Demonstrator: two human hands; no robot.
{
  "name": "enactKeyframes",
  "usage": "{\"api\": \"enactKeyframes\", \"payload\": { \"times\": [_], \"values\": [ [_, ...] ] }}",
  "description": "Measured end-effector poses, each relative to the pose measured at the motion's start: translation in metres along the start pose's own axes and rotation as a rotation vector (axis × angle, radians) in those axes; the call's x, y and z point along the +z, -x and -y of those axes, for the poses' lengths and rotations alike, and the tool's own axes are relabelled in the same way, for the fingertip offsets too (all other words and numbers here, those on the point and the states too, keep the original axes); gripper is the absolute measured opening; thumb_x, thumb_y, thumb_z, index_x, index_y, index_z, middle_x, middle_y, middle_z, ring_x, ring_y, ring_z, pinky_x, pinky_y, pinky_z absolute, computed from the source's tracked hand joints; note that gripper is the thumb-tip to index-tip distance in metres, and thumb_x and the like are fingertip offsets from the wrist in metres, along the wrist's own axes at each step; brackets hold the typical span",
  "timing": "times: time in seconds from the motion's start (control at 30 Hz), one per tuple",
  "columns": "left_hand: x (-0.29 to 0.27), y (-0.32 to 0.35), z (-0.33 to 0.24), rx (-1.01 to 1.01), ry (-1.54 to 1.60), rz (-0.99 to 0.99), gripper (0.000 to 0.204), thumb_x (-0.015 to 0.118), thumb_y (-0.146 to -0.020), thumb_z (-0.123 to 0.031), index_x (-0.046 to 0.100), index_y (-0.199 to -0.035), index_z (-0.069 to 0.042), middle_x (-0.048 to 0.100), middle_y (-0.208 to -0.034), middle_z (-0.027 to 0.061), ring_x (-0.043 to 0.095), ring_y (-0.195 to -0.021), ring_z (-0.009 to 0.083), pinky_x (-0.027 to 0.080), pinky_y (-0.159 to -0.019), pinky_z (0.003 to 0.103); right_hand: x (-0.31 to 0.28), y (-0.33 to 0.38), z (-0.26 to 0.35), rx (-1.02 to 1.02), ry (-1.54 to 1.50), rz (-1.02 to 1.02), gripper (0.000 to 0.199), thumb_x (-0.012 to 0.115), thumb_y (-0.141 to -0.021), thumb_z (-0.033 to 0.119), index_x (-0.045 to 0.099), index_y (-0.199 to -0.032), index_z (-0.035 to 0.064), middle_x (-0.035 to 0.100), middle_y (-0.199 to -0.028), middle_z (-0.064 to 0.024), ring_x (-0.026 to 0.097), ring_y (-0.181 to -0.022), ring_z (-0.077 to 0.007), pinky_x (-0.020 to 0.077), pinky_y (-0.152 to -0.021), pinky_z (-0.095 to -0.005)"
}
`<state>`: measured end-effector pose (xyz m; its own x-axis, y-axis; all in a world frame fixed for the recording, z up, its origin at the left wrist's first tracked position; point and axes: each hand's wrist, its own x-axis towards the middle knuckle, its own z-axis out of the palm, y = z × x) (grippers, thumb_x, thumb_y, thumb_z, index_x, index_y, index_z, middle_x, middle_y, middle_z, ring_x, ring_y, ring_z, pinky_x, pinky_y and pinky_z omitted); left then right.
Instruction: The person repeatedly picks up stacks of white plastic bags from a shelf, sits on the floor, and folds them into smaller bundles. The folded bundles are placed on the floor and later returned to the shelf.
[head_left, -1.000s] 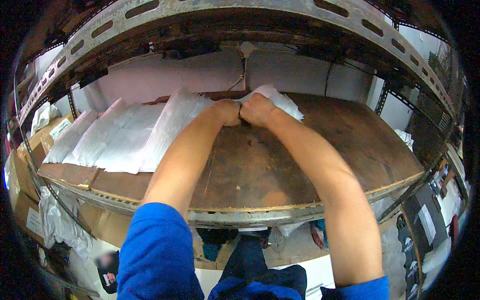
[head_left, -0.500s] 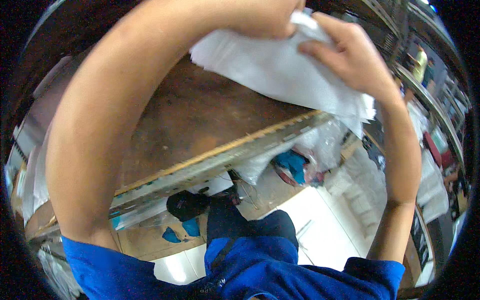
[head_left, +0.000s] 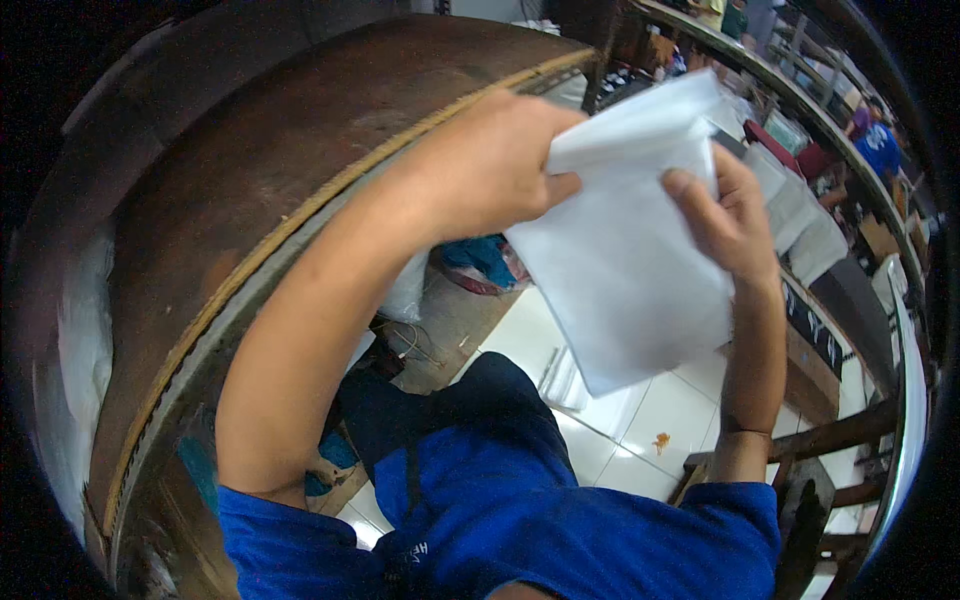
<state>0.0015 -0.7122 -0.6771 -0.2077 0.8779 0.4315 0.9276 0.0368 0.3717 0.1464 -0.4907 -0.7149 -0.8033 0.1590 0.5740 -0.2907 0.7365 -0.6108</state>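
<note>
Between my two hands hangs a bundle of translucent white plastic sheets point(head_left: 640, 270), possibly flat bags, with its upper end folded over. My left hand point(head_left: 525, 155) grips the fold at the left edge, thumb in front and fingers behind. At the right edge my right hand point(head_left: 722, 215) pinches the bundle, its thumb lying on the front face and the other fingers partly hidden. The lower corner of the bundle dangles over the floor, off the table.
A brown wooden table point(head_left: 290, 120) with a worn edge curves along my left. Blue cloth point(head_left: 480, 262) lies below it. On the right are a wooden stool point(head_left: 800, 500) and a rack with white bundles point(head_left: 800, 215). People point(head_left: 878, 145) stand at the far right.
The plastic bundle has come off the tabletop toward the right and now hangs over the floor. Both hands moved with it, the left hand shifting to its left edge. My view has turned right.
</note>
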Motion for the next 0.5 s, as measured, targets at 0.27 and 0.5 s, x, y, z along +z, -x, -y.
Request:
{"api": "enactKeyframes", "payload": {
  "times": [0.27, 0.5],
  "values": [
    [0.056, -0.001, 0.031, 0.440, -0.396, -0.082, 0.021, 0.063, -0.076, -0.011, 0.064, -0.097, -0.007, 0.068, -0.099, 0.0118, 0.065, -0.093, 0.0314, 0.051, -0.083, 0.042, 0.015, 0.086, -0.051, -0.009, -0.313, 0.457, 0.054, 0.069, -0.084, 0.041, 0.062, -0.119, 0.0009, 0.062, -0.124, -0.0164, 0.059, -0.113, -0.0301, 0.0407, -0.100, -0.0410],
    [0.094, 0.024, 0.065, 0.399, -0.211, -0.261, 0.026, 0.065, -0.074, -0.011, 0.063, -0.099, -0.005, 0.066, -0.097, 0.0107, 0.064, -0.095, 0.0296, 0.049, -0.092, 0.042, 0.052, 0.091, -0.103, -0.209, -0.581, -1.245, 0.050, 0.037, -0.102, 0.036, 0.044, -0.133, -0.0014, 0.053, -0.131, -0.0124, 0.052, -0.118, -0.0241, 0.0420, -0.100, -0.0390]
  ]
}}
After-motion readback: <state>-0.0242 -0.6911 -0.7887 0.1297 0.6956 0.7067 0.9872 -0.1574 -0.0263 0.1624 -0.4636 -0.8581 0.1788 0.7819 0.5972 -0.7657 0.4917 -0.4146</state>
